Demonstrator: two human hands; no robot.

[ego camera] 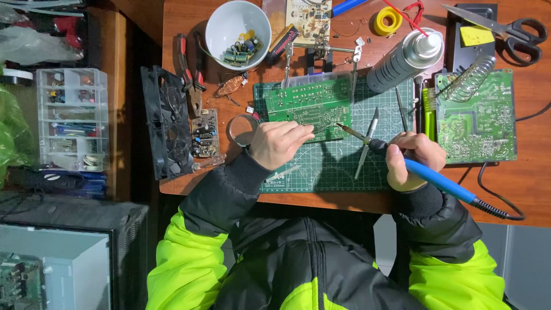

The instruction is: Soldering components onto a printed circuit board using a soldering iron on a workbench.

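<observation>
Black-and-lime padded jacket sleeves (195, 241) filled the bottom of the head view, and the two bare hands reached out from them over a green gridded cutting mat (338, 169) on the brown wooden surface (534, 189). The right hand (414, 158) had its grip closed round a blue-handled soldering iron (427, 172), whose tip pointed left and met the lower right edge of a long green circuit board (309, 106) lying on the mat. The left hand (276, 143) rested at the board's near edge, fingers pinched on something thin pointed towards the iron's tip; what it was could not be told. Silver tweezers (365, 148) lay just beside the iron. A second green circuit board (475, 117) sat to the right, a white bowl of small components (237, 28) behind. Judging by the iron at the board, soldering looked under way; how many joints were finished could not be told.
</observation>
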